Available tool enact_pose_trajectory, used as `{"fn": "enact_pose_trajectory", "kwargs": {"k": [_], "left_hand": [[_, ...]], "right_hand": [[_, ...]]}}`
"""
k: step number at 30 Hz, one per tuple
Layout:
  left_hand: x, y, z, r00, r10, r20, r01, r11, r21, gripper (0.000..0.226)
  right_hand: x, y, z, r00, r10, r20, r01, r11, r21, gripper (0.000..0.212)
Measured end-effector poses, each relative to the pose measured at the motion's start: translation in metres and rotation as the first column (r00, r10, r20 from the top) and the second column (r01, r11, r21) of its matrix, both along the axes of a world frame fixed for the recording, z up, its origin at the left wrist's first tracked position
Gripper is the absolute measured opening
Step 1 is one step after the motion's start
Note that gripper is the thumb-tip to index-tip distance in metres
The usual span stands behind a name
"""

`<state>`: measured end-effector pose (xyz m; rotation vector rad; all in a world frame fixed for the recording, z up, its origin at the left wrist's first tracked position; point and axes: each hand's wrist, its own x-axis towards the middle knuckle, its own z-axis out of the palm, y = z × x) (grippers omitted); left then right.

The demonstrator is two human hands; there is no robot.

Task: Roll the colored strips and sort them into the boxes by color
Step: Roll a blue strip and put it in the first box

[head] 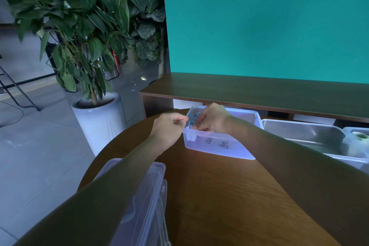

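Both hands work at the near-left corner of the clear box [219, 142]. The right hand [211, 120] reaches inside, fingers curled on bluish rolls [194, 119]; the left hand [169, 126] pinches the rim. It looks like placing; next, release cleanly.

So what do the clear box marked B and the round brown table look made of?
The clear box marked B: translucent plastic, glossy; the table shows through its walls. The round brown table: wood or wood-look laminate, smooth with a slight sheen; grain lines visible, but which one is unclear.
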<state>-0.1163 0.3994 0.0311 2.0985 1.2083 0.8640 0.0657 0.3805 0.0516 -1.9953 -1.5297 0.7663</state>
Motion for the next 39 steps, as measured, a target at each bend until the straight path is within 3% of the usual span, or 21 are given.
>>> {"fn": "enact_pose_trajectory", "kwargs": {"k": [3,7,18,39], "left_hand": [[0.000,-0.002,0.002,1.000,0.001,0.015,-0.001,1.000,0.006,0.026],[-0.004,-0.005,0.008,0.999,0.019,0.045,-0.021,0.999,0.031,0.027],[-0.006,-0.004,0.009,0.996,0.062,0.061,-0.067,0.994,0.083,0.026],[-0.008,-0.005,0.007,0.996,0.072,0.058,-0.079,0.991,0.112,0.025]], "right_hand": [[0.000,0.000,-0.001,0.999,0.014,0.045,-0.014,1.000,0.019,0.028],[-0.003,0.001,-0.004,0.972,-0.016,0.234,-0.002,0.997,0.077,0.020],[-0.003,-0.010,0.001,0.987,-0.047,0.155,0.029,0.993,0.118,0.008],[0.000,-0.015,0.002,0.972,-0.018,0.234,-0.011,0.993,0.122,0.025]]}}
